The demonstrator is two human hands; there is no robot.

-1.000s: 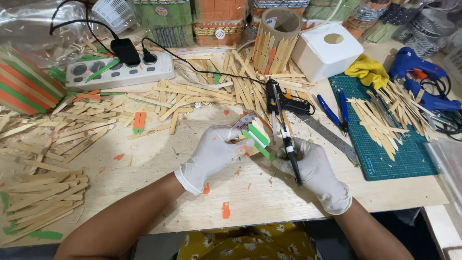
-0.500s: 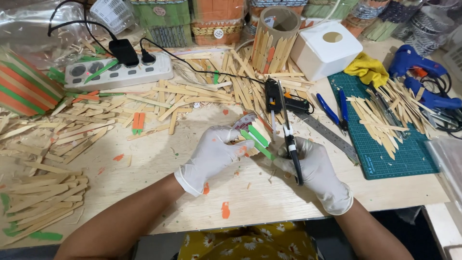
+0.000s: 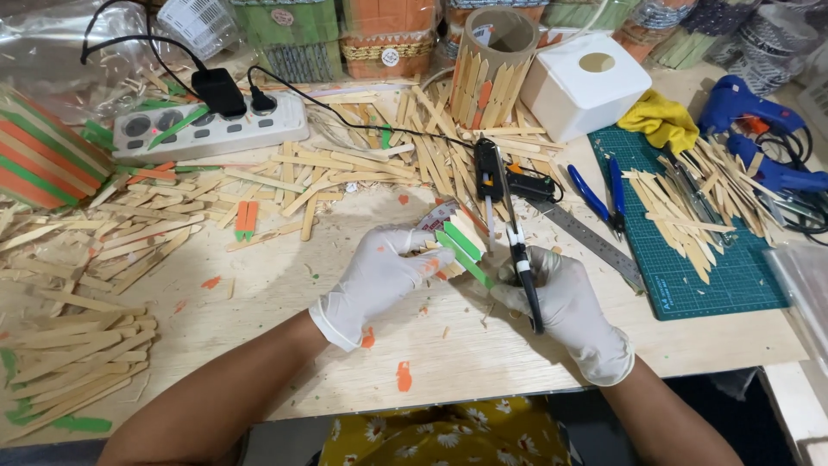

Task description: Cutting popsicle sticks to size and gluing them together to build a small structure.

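My left hand (image 3: 379, 274), in a white glove, holds a small cylinder clad in wooden sticks (image 3: 450, 236), some green, some orange, just above the wooden table (image 3: 466, 362). My right hand (image 3: 565, 309), also gloved, grips a black and white glue gun (image 3: 517, 252) that points up and away, its body beside the cylinder. A green stick (image 3: 466, 255) lies across the cylinder's near side between both hands.
Loose wooden sticks (image 3: 78, 362) cover the left side and the middle back. A power strip (image 3: 211, 129) sits back left; a stick-clad cup (image 3: 490, 65), a white box (image 3: 585, 85), a green cutting mat (image 3: 699, 250), blue pliers (image 3: 604, 197), a metal ruler (image 3: 595, 243) and a blue glue gun (image 3: 759, 129) lie to the right.
The left hand has turned the cylinder slightly, and the green stick now lies lower against it. The right hand with the glue gun has barely shifted.
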